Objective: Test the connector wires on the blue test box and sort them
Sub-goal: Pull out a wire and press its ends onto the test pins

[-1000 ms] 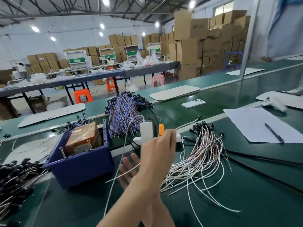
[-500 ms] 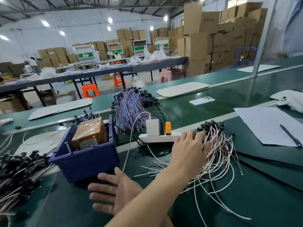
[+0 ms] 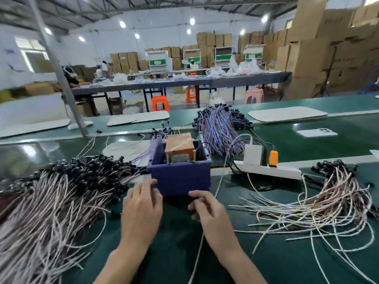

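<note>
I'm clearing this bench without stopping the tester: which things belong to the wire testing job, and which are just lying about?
Job: blue test box; big wire pile to its left; smaller wire pile to its right; left hand and right hand at the box's front.
Lying about: phone on the far belt; pale board beyond it; orange stool on the floor.

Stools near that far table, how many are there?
3: an orange stool at left, a second orange stool just right of it, a pink stool farther right. Others may hide behind the table.
</note>
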